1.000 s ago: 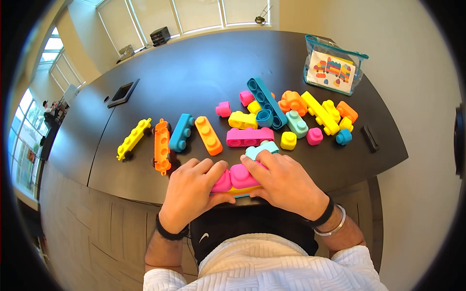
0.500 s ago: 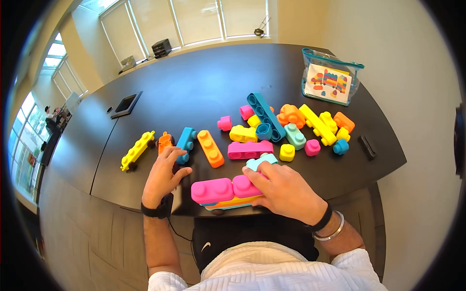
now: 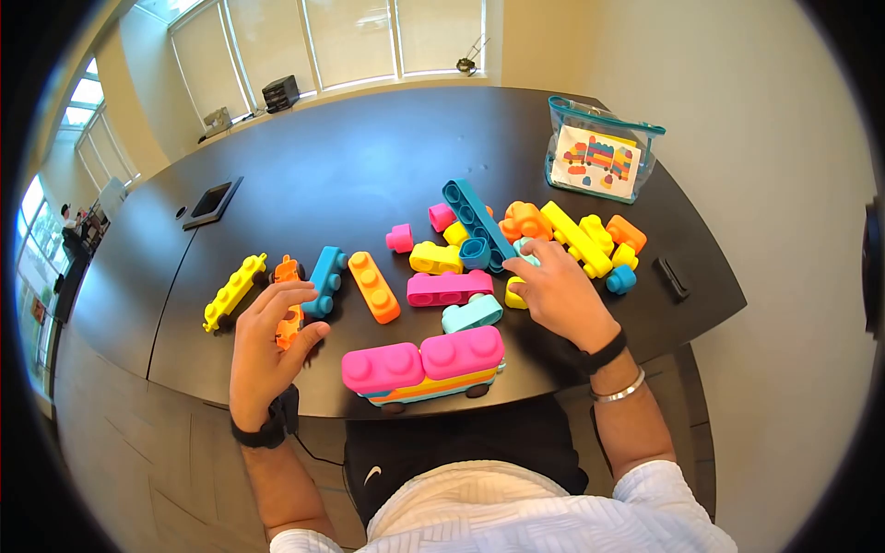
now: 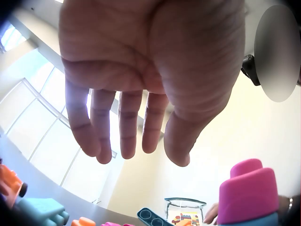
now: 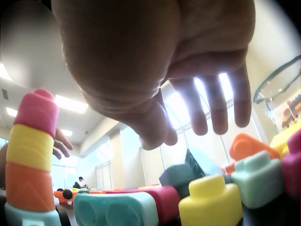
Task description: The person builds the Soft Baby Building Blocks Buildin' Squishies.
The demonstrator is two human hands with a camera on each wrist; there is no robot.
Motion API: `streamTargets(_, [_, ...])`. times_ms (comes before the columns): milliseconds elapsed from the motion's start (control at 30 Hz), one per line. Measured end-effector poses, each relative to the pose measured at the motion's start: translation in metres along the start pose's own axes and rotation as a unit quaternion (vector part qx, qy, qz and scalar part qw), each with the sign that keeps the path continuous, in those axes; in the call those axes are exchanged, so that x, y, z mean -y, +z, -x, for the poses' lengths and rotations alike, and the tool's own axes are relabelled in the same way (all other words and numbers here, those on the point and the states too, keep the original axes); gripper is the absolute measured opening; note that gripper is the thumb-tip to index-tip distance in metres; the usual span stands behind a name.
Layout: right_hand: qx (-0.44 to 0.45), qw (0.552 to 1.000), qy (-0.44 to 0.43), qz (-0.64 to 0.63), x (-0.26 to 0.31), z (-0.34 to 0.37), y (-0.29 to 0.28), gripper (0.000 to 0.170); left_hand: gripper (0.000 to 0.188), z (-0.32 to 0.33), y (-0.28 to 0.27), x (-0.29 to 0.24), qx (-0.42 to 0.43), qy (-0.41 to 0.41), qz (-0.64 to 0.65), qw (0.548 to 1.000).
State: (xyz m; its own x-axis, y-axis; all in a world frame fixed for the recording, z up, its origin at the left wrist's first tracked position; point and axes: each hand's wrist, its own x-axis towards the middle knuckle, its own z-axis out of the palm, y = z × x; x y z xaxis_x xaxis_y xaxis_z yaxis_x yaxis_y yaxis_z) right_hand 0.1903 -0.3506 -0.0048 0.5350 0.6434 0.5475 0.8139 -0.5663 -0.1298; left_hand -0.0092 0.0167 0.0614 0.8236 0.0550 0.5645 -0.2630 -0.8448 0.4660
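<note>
A wheeled block vehicle (image 3: 424, 364), topped with two pink blocks over yellow, orange and light blue layers, stands at the table's front edge. Left of it hovers my left hand (image 3: 272, 346), over an orange wheeled base (image 3: 289, 327); its fingers are loosely extended and hold nothing. My right hand (image 3: 567, 295) reaches over the block pile, overlapping a mint block (image 5: 257, 181) and a small yellow block (image 5: 210, 202). In the right wrist view its relaxed fingers hang above these blocks with nothing in them. A light teal block (image 3: 472, 314) lies just behind the vehicle.
On the left lie a yellow wheeled base (image 3: 235, 292), a blue block (image 3: 327, 281) and an orange block (image 3: 373, 288). A long teal piece (image 3: 477, 219) leans across the pile. Behind it stands a clear zip bag (image 3: 599, 152). A black object (image 3: 671, 279) lies at right.
Both hands were pressing the pink-topped vehicle. The left let go first and moved left; the right has since released it and moved right and away over the pile.
</note>
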Motion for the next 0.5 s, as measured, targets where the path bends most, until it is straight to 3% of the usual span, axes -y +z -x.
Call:
streamTargets(133, [0.096,0.995,0.02,0.026,-0.012,-0.016,0.024,0.035,0.038,0.003,-0.009,-0.015,-0.022,0.015,0.011,1.0])
streamTargets(333, [0.164,0.981,0.021,0.105,-0.027,-0.042,0.041,0.037,0.037,0.008,-0.017,-0.017,-0.052,0.019,0.031,0.998])
streamTargets(400, [0.201,0.971,0.068,0.109,-0.025,-0.051,0.037,0.042,0.038,0.008,-0.018,-0.015,-0.049,0.046,0.018,0.998])
streamTargets(500, [0.021,0.998,0.064,0.02,-0.026,-0.057,0.024,0.036,0.039,0.01,-0.019,-0.015,-0.054,0.062,0.026,0.996])
